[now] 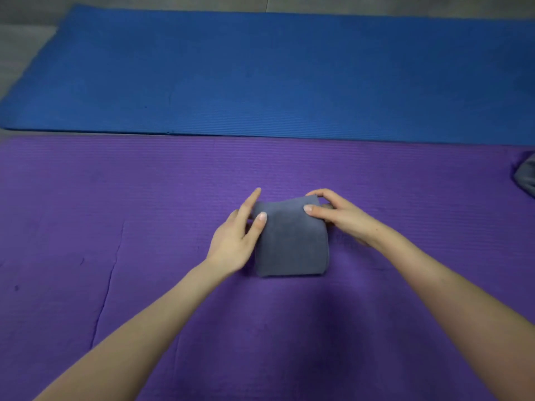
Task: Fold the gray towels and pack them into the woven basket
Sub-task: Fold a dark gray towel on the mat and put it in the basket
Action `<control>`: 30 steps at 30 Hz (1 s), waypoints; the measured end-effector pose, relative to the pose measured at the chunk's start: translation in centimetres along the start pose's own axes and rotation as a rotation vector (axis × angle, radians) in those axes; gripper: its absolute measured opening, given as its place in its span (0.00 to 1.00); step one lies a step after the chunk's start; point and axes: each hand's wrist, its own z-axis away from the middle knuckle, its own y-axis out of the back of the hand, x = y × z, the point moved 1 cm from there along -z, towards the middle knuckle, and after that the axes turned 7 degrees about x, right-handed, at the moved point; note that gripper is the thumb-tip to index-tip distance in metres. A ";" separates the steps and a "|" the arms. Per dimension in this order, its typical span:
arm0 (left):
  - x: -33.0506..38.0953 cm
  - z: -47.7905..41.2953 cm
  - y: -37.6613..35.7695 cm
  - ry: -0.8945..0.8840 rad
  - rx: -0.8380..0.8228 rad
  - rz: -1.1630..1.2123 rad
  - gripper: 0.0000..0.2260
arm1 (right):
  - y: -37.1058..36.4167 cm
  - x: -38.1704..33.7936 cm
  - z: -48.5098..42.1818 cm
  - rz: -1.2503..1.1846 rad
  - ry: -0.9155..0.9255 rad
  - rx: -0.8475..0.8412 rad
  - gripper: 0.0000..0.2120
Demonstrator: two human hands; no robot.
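Already folded small yet unpacked, the gray cloth towel (291, 244) is pinched by left hand (234, 241) and right hand (338, 218); a crumpled gray towel (525, 178) waits far right.

an indoor floor space: purple mat (115, 227) and blue mat (260, 73) on gray flooring (23, 47).
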 end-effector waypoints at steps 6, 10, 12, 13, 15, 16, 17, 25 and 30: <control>0.2 1.3 -2.1 -0.037 -0.036 -0.117 0.19 | -1.4 2.3 0.4 0.467 0.178 0.401 0.23; 0.2 1.3 -2.5 0.049 -0.053 0.042 0.19 | -3.0 3.7 3.2 0.422 0.238 0.285 0.24; -0.1 1.0 -2.5 0.084 -0.084 0.113 0.19 | -3.1 4.2 3.6 0.394 0.212 0.178 0.28; -0.2 0.9 -2.4 0.114 -0.119 0.160 0.19 | -2.9 4.2 3.5 0.386 0.197 0.132 0.30; -0.6 0.6 -2.0 0.201 -0.223 0.307 0.20 | -2.6 3.9 3.1 0.260 0.124 0.069 0.30; -0.9 0.4 -1.6 0.256 -0.257 0.418 0.21 | -2.5 3.7 2.9 0.158 0.069 0.052 0.28; -1.1 0.2 -1.2 0.311 -0.273 0.521 0.22 | -2.4 3.5 2.6 0.081 0.015 0.048 0.26; 0.6 -1.0 0.3 0.468 -0.316 0.631 0.23 | -3.0 2.1 2.5 -0.219 -0.178 0.095 0.29; 3.8 0.9 2.5 0.558 -0.376 0.611 0.25 | -3.3 -0.2 6.0 -0.432 -0.271 0.138 0.28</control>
